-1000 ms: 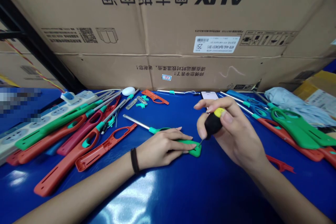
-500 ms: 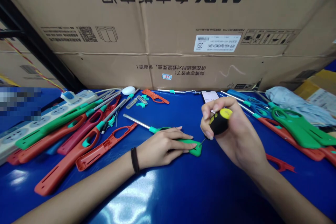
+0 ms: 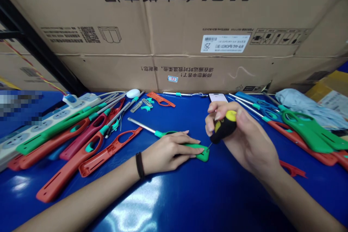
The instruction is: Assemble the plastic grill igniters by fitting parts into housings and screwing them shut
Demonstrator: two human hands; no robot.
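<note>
A green long-nosed gas lighter [image 3: 203, 156] lies on the blue tabletop, its metal tube pointing to the far left. My left hand [image 3: 171, 150] is over its handle and presses it down, fingers stretched along the grip; the middle of the lighter is hidden beneath. In my right hand [image 3: 243, 137] is a stubby black and yellow screwdriver [image 3: 223, 127], held by fingers and thumb. Its thin shaft slants down to the left, and the tip meets the butt end of the green handle near my left fingertips.
Several lighters, including a red one [image 3: 71, 166], lie at left beside a white power strip [image 3: 16, 141]. An opened red handle half [image 3: 98, 159] lies closer in. More lighters, including a green one [image 3: 307, 130], lie at right. A phone [image 3: 218, 97] and a cardboard box [image 3: 174, 18] stand behind.
My right hand has turned the screwdriver handle, which now leans a little further left and lower. The left hand and the green lighter stay in place.
</note>
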